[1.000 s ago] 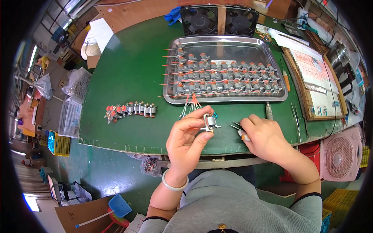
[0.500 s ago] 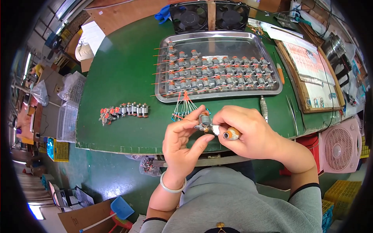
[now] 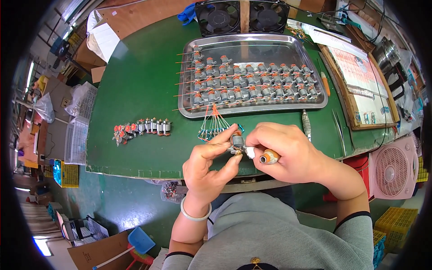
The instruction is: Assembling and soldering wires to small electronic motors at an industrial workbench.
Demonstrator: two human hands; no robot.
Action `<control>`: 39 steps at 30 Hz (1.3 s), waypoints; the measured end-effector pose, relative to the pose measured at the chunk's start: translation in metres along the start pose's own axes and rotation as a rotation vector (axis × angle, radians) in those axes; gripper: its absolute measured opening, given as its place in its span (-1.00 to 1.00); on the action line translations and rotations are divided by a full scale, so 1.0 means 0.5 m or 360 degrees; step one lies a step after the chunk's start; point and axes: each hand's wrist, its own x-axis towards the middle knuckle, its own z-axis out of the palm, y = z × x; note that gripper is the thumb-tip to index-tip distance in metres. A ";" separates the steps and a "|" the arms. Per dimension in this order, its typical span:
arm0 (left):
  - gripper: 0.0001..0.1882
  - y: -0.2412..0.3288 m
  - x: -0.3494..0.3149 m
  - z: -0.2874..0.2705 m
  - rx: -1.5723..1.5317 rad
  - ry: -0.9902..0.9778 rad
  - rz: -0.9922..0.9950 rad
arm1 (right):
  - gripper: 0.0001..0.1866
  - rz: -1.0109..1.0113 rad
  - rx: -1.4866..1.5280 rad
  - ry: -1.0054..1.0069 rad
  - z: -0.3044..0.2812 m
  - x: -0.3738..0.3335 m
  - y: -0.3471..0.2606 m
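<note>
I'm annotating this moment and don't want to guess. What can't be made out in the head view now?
All in the head view:
Small grey motor: the side against the left hand, covered by it.
Orange-handled tool: its far end, hidden by the right hand.
White piece: what it is; too small, partly covered.
Plastic bag: its upper part, cut off by the table.

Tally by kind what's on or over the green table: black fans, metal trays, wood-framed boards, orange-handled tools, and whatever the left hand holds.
Black fans: 2
Metal tray: 1
Wood-framed board: 1
Orange-handled tools: 2 (one in the right hand, one right of the tray)
Metal part in the left hand: 1
Total: 7
</note>
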 end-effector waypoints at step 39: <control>-0.79 -0.026 -0.019 -0.031 0.0117 0.0410 -0.0231 | -0.82 0.0177 -0.0906 -0.0299 -0.106 0.269 0.273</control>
